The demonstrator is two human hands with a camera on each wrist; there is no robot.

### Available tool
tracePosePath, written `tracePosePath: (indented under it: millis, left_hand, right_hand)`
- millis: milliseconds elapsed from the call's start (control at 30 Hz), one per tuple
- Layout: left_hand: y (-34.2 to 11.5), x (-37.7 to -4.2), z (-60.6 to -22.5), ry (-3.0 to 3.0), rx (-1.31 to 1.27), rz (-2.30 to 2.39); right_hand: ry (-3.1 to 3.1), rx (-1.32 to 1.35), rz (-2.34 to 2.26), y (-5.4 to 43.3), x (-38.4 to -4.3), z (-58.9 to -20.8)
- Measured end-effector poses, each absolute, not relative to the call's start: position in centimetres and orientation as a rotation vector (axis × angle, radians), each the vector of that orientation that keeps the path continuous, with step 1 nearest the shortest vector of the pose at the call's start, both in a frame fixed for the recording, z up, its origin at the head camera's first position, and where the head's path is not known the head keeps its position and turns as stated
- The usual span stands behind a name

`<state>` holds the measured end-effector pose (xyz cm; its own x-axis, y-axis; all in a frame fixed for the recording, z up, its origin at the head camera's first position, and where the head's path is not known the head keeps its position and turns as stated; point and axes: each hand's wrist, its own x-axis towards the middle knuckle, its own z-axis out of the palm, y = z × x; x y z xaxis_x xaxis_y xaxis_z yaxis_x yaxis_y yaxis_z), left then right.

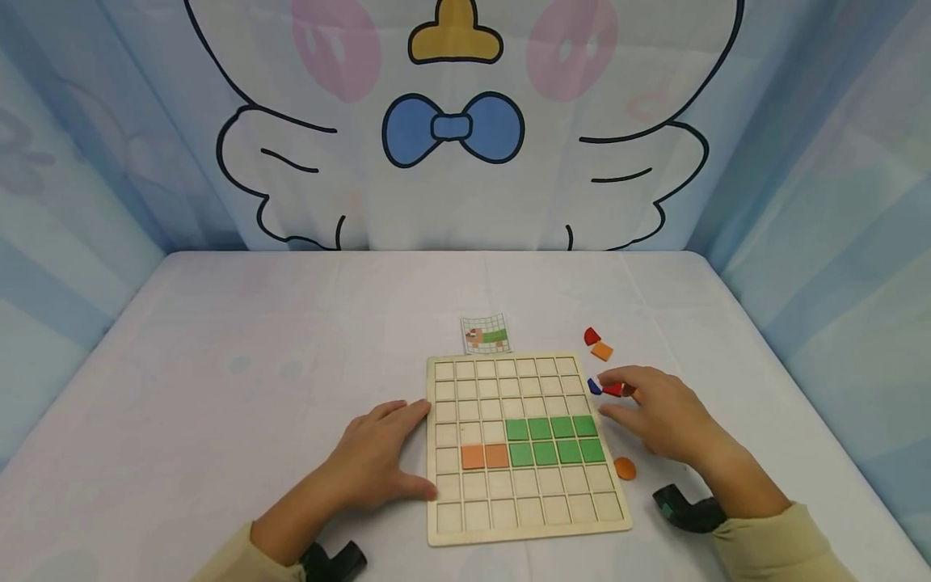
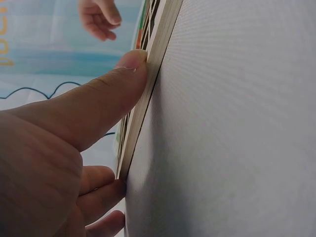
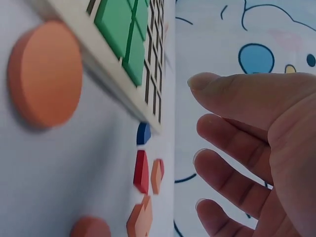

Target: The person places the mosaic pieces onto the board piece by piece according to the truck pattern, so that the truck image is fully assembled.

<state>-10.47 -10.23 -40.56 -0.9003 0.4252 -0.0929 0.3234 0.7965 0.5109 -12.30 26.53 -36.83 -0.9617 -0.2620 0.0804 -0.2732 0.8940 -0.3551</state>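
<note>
We are hovering our right hand (image 1: 662, 408) beside the right edge of the board, thumb standing apart from loosely bent fingers, and from the right wrist view we are pinching nothing. Just by those fingertips, a blue piece (image 1: 595, 387) and a red piece (image 1: 613, 390) are lying, so we are probably holding the gap that wide to suit something so small. Our left hand (image 1: 374, 457) is spreading along the opposite edge, thumb and fingertips touching the wood without curling round it, presumably bracing the board against sliding.

Between our hands, the board (image 1: 476, 486) is lying flat on the bench (image 1: 291, 339). Its cells are holding two rows of four green squares (image 1: 544, 453) against the right side, with two orange squares (image 1: 473, 457) continuing the nearer row leftward; the raised dividers are likely stopping them from drifting.

Farther out on the right, an orange disc (image 1: 625, 468) is sitting beside the board, and a red wedge (image 1: 592, 336) and an orange tile (image 1: 602, 351) are lying beyond, seemingly grouped within easy reach. At the far edge, a patterned card (image 1: 486, 334) is facing us, probably placed there for looking at without obstructing the cells.
</note>
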Motion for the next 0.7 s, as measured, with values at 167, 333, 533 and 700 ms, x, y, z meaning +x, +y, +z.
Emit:
tracePosePath:
  millis: [167,333,533,700]
  left_hand:
    - [-10.2,-10.4,-40.5,2.781,0.575,0.737]
    - [-10.1,-10.5,-40.5,2.779,0.566,0.725]
    - [-10.1,-10.5,-40.5,2.781,0.558,0.72]
    - [-10.2,-10.5,-40.6,2.782,0.56,0.722]
  right_hand:
    - [-3.047,0.35,0.589,27.7,-12.6,-36.9]
    - [-3.077,0.262,0.584,28.6,-12.8,-37.3]
    - [-3.103,0.201,0.536,29.5,-13.1,-37.8]
    - [-3.121,0.153,0.508,29.9,-13.3,-38.2]
